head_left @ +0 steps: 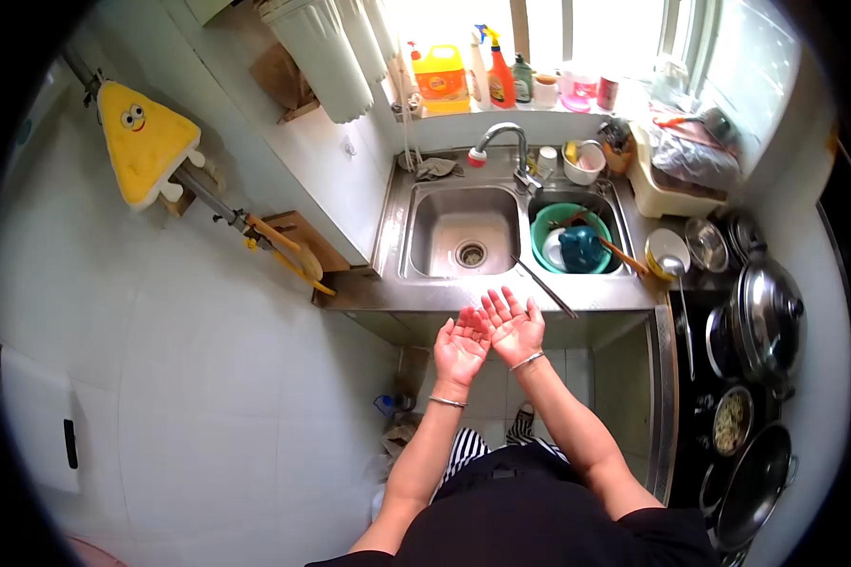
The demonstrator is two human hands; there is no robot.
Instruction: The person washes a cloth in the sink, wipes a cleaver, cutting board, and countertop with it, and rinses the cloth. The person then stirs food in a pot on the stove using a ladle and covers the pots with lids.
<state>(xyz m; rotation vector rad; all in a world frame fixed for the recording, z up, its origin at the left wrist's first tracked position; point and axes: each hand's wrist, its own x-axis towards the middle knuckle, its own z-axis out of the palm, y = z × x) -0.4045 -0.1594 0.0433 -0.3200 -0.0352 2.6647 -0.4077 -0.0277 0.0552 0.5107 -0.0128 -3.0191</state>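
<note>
left hand [461,352], right hand [514,333] before the sink [449,213]
both opened palm-up, empty; green basin [539,234] inside sink likely corrals dishes [554,248]

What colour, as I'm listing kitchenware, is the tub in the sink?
The tub is green, clearest in the head view.
</note>
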